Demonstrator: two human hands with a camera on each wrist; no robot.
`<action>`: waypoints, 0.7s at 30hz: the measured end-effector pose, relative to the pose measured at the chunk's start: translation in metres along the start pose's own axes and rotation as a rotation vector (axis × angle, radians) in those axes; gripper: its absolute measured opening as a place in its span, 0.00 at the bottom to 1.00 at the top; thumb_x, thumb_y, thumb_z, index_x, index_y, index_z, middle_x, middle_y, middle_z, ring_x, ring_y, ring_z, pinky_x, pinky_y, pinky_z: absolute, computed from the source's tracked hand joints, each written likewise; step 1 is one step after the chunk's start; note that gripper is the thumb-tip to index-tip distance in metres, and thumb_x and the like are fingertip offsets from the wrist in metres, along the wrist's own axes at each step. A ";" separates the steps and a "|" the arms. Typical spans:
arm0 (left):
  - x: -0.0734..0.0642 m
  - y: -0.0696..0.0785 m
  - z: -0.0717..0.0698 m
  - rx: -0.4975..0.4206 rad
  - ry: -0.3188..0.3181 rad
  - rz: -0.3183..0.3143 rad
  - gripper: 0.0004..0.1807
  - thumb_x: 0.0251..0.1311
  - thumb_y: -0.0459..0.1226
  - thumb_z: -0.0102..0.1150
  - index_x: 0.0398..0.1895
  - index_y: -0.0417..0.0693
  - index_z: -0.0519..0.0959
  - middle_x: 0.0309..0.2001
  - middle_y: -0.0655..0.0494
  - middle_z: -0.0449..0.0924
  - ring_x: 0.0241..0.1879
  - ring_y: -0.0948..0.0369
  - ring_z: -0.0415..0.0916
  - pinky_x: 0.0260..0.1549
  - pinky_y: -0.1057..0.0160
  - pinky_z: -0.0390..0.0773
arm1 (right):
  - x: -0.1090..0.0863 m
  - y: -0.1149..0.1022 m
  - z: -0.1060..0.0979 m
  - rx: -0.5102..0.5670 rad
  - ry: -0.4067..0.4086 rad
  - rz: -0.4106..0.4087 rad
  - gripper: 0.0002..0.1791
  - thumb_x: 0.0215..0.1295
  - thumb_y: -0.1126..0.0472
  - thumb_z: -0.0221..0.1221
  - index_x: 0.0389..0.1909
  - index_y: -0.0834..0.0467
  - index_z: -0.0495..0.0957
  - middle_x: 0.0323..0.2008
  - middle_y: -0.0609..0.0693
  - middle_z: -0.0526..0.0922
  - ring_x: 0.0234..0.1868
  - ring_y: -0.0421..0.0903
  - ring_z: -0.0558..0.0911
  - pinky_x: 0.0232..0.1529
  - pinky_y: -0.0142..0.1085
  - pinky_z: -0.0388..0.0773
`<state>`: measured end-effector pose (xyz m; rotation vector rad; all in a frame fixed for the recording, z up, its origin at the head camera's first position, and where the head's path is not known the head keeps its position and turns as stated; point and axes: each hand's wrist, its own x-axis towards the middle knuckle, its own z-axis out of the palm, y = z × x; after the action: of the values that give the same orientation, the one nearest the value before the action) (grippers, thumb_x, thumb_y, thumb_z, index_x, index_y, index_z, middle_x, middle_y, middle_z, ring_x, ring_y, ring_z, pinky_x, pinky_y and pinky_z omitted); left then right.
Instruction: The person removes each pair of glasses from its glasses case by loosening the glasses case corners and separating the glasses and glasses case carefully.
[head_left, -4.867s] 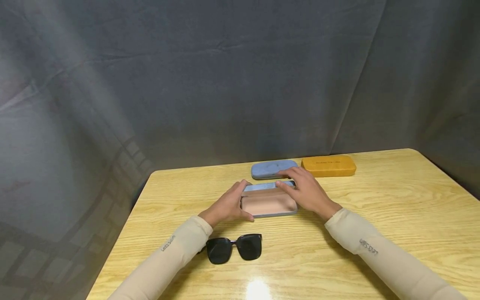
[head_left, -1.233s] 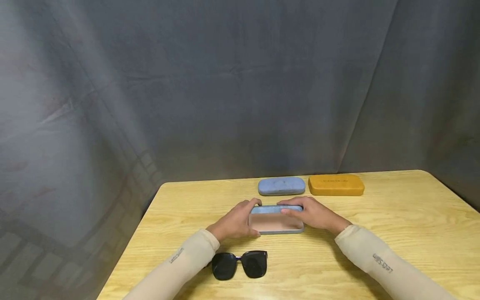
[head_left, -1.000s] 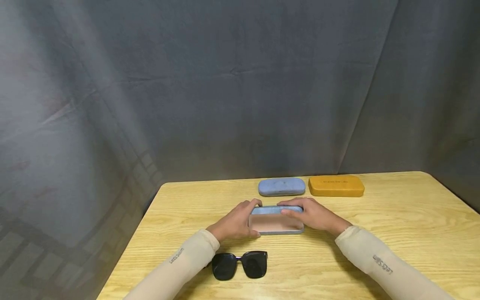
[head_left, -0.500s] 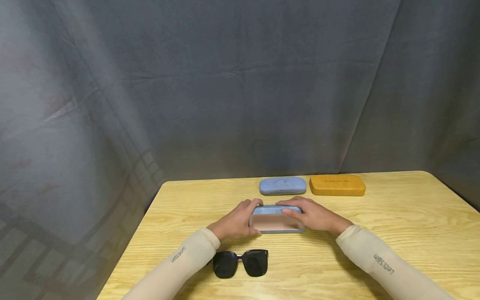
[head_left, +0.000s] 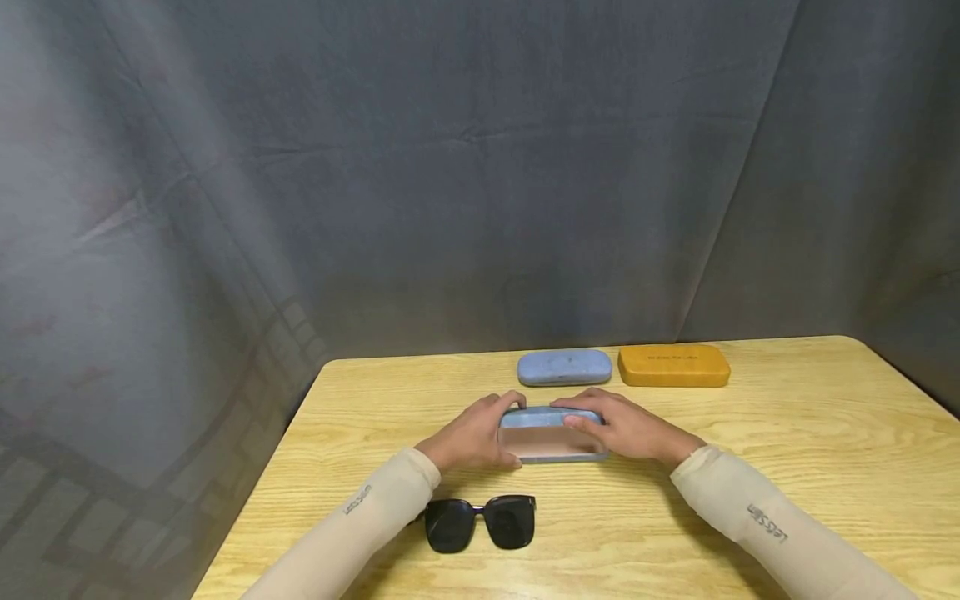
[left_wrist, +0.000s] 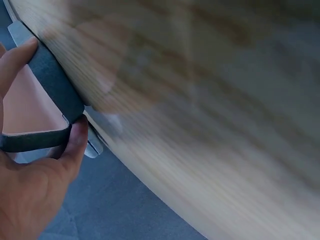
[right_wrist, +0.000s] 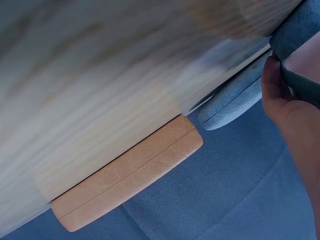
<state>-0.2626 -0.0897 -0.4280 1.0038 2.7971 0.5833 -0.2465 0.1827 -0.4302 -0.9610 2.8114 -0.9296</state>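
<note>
Between both hands is a blue glasses case [head_left: 543, 417] with a pinkish lining, its lid tilted partway down over the base. The left hand [head_left: 472, 433] grips the left end, fingers behind and thumb at the front lower edge. On the right end of the lid, the right hand [head_left: 630, 427] holds with its thumb on the front and fingers over the back. The left wrist view shows fingers against the end of the same case [left_wrist: 54, 82], with the lining visible in the gap. Black sunglasses [head_left: 510, 523] lie in front of the hands, partly behind the left sleeve.
Behind the hands, a second blue glasses case [head_left: 564, 368] lies closed, with a mustard-yellow case [head_left: 675, 367] to its right. All stand on a wood-grain table [head_left: 810, 433], with a grey curtain [head_left: 480, 183] beyond its back edge.
The case's lid has come down from wide open to partly closed, with the right hand on it. Over the last second the hands hardly move; the head view shifts slightly.
</note>
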 end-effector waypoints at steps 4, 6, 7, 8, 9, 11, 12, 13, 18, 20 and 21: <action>0.003 0.001 0.000 -0.008 0.004 -0.027 0.44 0.39 0.47 0.83 0.60 0.60 0.68 0.52 0.55 0.81 0.47 0.62 0.77 0.51 0.61 0.78 | 0.000 0.001 -0.001 -0.011 -0.001 -0.005 0.25 0.76 0.43 0.50 0.67 0.48 0.75 0.59 0.46 0.81 0.61 0.49 0.78 0.59 0.53 0.75; 0.005 0.001 0.000 -0.010 0.003 -0.034 0.43 0.38 0.47 0.83 0.60 0.60 0.68 0.51 0.55 0.81 0.46 0.63 0.77 0.50 0.62 0.78 | 0.000 0.001 -0.001 -0.011 -0.004 -0.007 0.25 0.75 0.43 0.50 0.67 0.49 0.75 0.59 0.46 0.81 0.61 0.50 0.78 0.60 0.53 0.75; 0.005 0.001 -0.001 -0.010 0.003 -0.036 0.43 0.37 0.47 0.83 0.59 0.60 0.68 0.51 0.56 0.82 0.46 0.63 0.77 0.50 0.62 0.78 | 0.000 0.001 -0.001 -0.011 -0.005 -0.009 0.25 0.75 0.43 0.50 0.67 0.49 0.75 0.59 0.46 0.81 0.61 0.50 0.78 0.60 0.53 0.75; 0.005 0.001 -0.001 -0.008 0.003 -0.035 0.43 0.37 0.47 0.83 0.59 0.60 0.68 0.51 0.56 0.82 0.46 0.63 0.77 0.50 0.63 0.78 | 0.000 0.000 -0.001 -0.012 -0.006 -0.009 0.25 0.75 0.43 0.50 0.67 0.49 0.75 0.59 0.45 0.81 0.61 0.50 0.78 0.59 0.53 0.75; 0.005 0.002 -0.001 -0.007 0.001 -0.036 0.43 0.37 0.47 0.83 0.59 0.60 0.68 0.51 0.56 0.82 0.45 0.63 0.77 0.49 0.63 0.78 | 0.000 0.000 -0.001 -0.013 -0.006 -0.012 0.25 0.75 0.43 0.50 0.67 0.49 0.75 0.59 0.45 0.81 0.60 0.49 0.78 0.59 0.53 0.75; 0.005 0.002 -0.002 -0.006 0.004 -0.033 0.43 0.36 0.47 0.83 0.59 0.60 0.69 0.50 0.56 0.82 0.45 0.63 0.78 0.49 0.63 0.78 | 0.000 0.000 -0.002 -0.017 -0.005 -0.018 0.25 0.75 0.44 0.50 0.67 0.49 0.75 0.58 0.45 0.81 0.59 0.49 0.78 0.58 0.52 0.76; 0.005 0.002 -0.002 -0.005 0.005 -0.032 0.43 0.36 0.46 0.83 0.59 0.60 0.69 0.50 0.56 0.82 0.45 0.63 0.78 0.48 0.63 0.78 | -0.001 0.000 -0.002 -0.021 -0.004 -0.024 0.25 0.75 0.44 0.51 0.66 0.49 0.75 0.57 0.45 0.81 0.59 0.48 0.78 0.58 0.51 0.76; 0.005 0.003 -0.002 -0.003 0.007 -0.030 0.43 0.37 0.46 0.83 0.59 0.59 0.69 0.50 0.57 0.82 0.45 0.63 0.78 0.48 0.64 0.78 | -0.001 0.000 -0.002 -0.024 -0.001 -0.029 0.24 0.75 0.44 0.51 0.66 0.49 0.75 0.57 0.45 0.81 0.58 0.48 0.79 0.57 0.50 0.77; 0.005 0.003 -0.002 0.009 0.013 -0.018 0.43 0.37 0.47 0.83 0.59 0.59 0.69 0.51 0.56 0.82 0.46 0.63 0.78 0.48 0.64 0.78 | -0.003 0.000 -0.001 -0.048 0.007 -0.053 0.24 0.75 0.44 0.52 0.66 0.48 0.76 0.56 0.48 0.81 0.55 0.46 0.80 0.54 0.47 0.78; 0.004 0.003 -0.001 0.012 0.015 -0.013 0.42 0.38 0.47 0.83 0.59 0.59 0.70 0.51 0.56 0.82 0.46 0.63 0.78 0.49 0.64 0.77 | -0.004 0.001 0.000 -0.076 0.006 -0.065 0.24 0.74 0.44 0.53 0.66 0.48 0.76 0.55 0.49 0.81 0.53 0.46 0.80 0.52 0.46 0.79; 0.004 0.002 -0.001 0.012 0.017 -0.010 0.42 0.38 0.47 0.83 0.58 0.59 0.70 0.51 0.56 0.82 0.46 0.63 0.77 0.49 0.64 0.77 | -0.005 0.001 0.001 -0.095 0.004 -0.073 0.25 0.74 0.44 0.53 0.66 0.48 0.75 0.55 0.50 0.80 0.53 0.46 0.80 0.51 0.45 0.79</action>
<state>-0.2647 -0.0858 -0.4262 0.9918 2.8223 0.5772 -0.2429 0.1857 -0.4321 -1.0807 2.8655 -0.8117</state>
